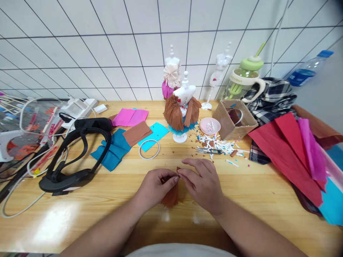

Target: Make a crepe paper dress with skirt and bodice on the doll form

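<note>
Near the table's front, my left hand (159, 187) pinches the gathered top of a piece of brown crepe paper (170, 196), whose frilled lower end hangs below the fingers. My right hand (202, 184) meets it there, thumb and index finger pinched at the same gathered tip, the other fingers loosely bent. What exactly lies between the right fingertips is too small to tell. Beyond the hands stands a small white mannequin (185, 92) dressed in brown gathered paper (173, 114) with blue paper beneath. Small scissors (209, 151) lie just past my right hand.
Paper scraps (221, 145) surround a pink dish (210, 126) beside a cardboard box (233, 125). Two more mannequins stand behind. A white ring (149, 149) and coloured paper sheets (138, 134) lie left of centre; a black headset strap (77, 153) is farther left. Red paper (292, 153) lies right.
</note>
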Available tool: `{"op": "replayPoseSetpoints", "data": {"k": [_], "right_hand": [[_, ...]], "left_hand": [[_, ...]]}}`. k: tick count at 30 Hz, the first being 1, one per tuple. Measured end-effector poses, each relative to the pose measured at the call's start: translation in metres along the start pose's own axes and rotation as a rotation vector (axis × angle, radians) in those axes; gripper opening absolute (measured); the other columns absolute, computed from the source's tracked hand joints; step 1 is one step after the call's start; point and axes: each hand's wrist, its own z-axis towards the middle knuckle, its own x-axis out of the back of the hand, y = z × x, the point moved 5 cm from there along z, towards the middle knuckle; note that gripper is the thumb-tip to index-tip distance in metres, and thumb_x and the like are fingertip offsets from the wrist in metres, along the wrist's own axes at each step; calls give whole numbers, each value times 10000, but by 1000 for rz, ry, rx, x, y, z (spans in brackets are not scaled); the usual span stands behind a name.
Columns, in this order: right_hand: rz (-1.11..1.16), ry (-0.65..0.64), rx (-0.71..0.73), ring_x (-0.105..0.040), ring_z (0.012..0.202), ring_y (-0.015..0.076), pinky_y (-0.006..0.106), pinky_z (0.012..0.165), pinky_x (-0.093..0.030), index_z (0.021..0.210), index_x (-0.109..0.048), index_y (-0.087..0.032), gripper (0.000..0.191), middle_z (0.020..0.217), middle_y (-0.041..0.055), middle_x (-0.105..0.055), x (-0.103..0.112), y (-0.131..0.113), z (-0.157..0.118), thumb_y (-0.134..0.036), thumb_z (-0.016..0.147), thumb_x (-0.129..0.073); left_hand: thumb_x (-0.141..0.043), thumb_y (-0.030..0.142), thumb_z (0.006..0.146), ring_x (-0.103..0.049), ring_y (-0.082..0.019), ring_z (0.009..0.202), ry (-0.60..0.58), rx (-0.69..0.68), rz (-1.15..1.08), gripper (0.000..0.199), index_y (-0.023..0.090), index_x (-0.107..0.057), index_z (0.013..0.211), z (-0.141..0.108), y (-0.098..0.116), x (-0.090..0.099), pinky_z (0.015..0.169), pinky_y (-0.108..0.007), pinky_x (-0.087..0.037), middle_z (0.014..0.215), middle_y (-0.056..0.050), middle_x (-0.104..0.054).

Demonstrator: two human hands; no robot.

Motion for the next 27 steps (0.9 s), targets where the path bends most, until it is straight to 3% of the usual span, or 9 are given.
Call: {"op": "replayPoseSetpoints", "data": {"k": [7, 19, 27], "right_hand": [[-16, 14, -17, -583, 979, 214, 398, 870, -389, 937, -679, -263, 129, 1137, 29, -686, 2, 0, 0, -189, 885, -587], [-75, 77, 120, -591, 937, 176, 386, 904, -355, 1015, -695, -262, 184, 1153, 1, -706, 4, -7, -2, -178, 877, -609], [-39, 8, 157, -581, 990, 200, 408, 905, -370, 1116, -685, -259, 288, 1250, 0, -669, 0, -8, -2, -166, 863, -583]], "left_hand": [[-595, 304, 841, -660, -166, 714, -5, 30, 30, 197, 187, -754, 848, 1, -1, 0, 645, -239, -484, 794, -14, -757], [-558, 390, 847, -612, -169, 705, -32, 106, -98, 307, 138, -729, 814, 2, -3, 2, 647, -248, -459, 749, -38, -715], [-557, 368, 827, -597, -166, 701, 8, 99, -135, 296, 130, -732, 838, 3, -3, 4, 660, -253, -458, 750, -44, -704]]}}
